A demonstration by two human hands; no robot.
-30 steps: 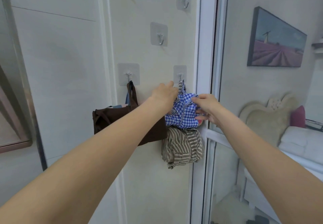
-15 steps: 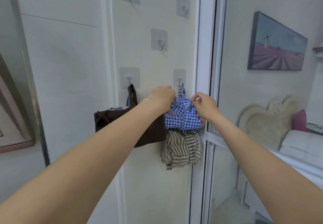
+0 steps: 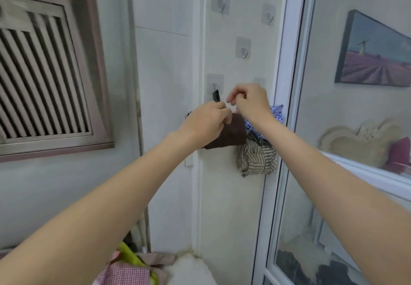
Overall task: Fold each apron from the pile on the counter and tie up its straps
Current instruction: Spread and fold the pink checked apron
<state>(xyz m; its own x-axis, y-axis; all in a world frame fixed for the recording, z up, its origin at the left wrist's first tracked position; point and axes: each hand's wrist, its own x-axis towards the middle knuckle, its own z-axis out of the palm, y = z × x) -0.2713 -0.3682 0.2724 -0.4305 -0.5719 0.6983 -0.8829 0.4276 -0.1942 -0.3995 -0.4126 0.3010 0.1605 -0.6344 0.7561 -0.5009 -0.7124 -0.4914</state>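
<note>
Three folded apron bundles hang on wall hooks: a brown one (image 3: 233, 137), a blue gingham one (image 3: 276, 111) and a beige striped one (image 3: 258, 157) below it. My left hand (image 3: 205, 121) is in front of the brown bundle, fingers curled at its top edge; the blur hides whether it grips. My right hand (image 3: 251, 103) hovers just left of the gingham bundle, fingers loosely curled, holding nothing. The pile of unfolded aprons (image 3: 124, 272), pink check and green, shows at the bottom left.
Several empty stick-on hooks (image 3: 220, 4) dot the wall above. A louvred window (image 3: 40, 80) is at the left. A white-framed glass door (image 3: 287, 106) stands right of the hooks, with a painting (image 3: 375, 55) beyond it.
My right hand has let go of the gingham bundle and moved left. My left hand has shifted onto the brown bundle. The view has swung left and down, showing the window and pile.
</note>
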